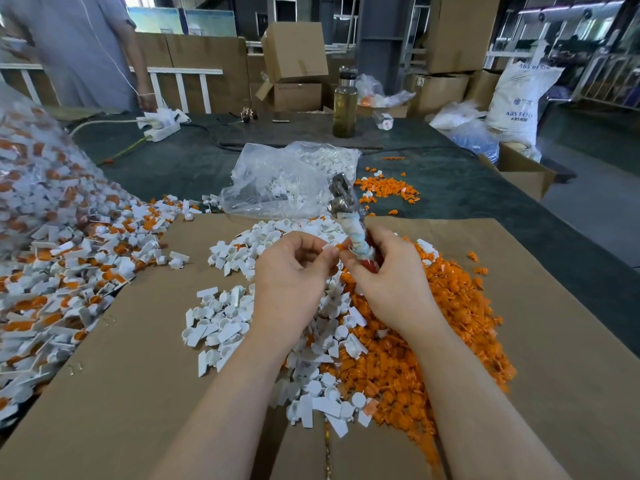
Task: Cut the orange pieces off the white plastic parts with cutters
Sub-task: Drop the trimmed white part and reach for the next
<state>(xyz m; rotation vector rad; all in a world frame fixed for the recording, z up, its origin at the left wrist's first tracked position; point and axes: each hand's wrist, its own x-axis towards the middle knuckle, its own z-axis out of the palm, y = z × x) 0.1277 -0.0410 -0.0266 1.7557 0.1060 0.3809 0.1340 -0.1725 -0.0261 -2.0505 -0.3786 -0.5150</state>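
My left hand (pixel 294 268) pinches a small white plastic part (pixel 330 248) with an orange piece on its right end, held above the cardboard sheet (pixel 138 341). My right hand (pixel 384 275) grips the cutters (pixel 346 209) by their cloth-wrapped handles, metal jaws pointing up and away. The part's orange end touches the handle wrap. Under my hands lie a heap of cut white parts (pixel 221 323) and a heap of orange pieces (pixel 433 341). A large pile of uncut white-and-orange parts (pixel 69 268) spreads out at the left.
A clear bag of white parts (pixel 284 178) lies behind the cutters, with loose orange bits (pixel 388 190) to its right. A bottle (pixel 344 105), a power strip (pixel 161 128) and cardboard boxes stand at the table's far side. A person (pixel 79 50) stands at the back left.
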